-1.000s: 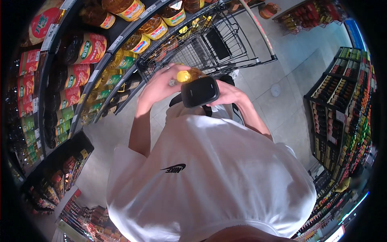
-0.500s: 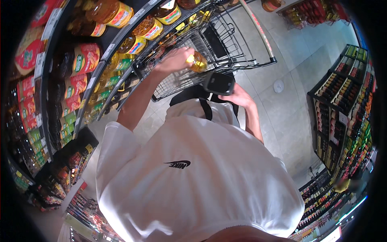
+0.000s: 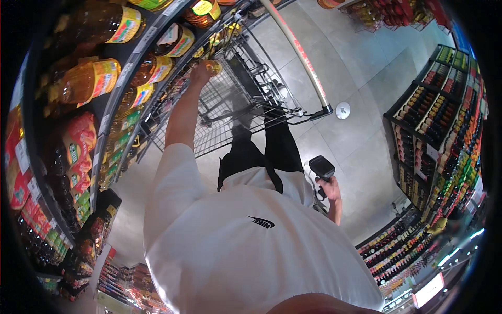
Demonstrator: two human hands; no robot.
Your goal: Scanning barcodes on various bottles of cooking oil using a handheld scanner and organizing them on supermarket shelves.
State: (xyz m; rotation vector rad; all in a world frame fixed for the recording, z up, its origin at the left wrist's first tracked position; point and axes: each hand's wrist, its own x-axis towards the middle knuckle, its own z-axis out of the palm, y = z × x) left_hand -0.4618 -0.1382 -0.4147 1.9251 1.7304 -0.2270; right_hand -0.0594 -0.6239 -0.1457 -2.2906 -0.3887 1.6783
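My left arm reaches forward over the wire shopping cart (image 3: 214,137), close to the shelf. In my left hand (image 3: 199,77) is a small bottle of golden oil (image 3: 213,68); the fingers close round it, partly hidden by the back of the hand. My right hand (image 3: 330,189), low beside my hip, is wrapped round the grip of a black handheld scanner (image 3: 321,167). Large oil bottles (image 3: 94,78) with bright labels line the shelf at left, nearest my left hand.
The cart's long pale handle (image 3: 299,47) runs along its right side. Shelf edges with price strips (image 3: 125,68) curve along the left. A stepped rack of jars (image 3: 436,104) stands at right, beyond the grey tiled floor (image 3: 361,157). A round floor sticker (image 3: 343,110) lies near the cart.
My left hand has carried the oil bottle forward and left, toward the shelf. My right hand has drawn the scanner back and right, away from the cart. My body has shifted relative to the cart.
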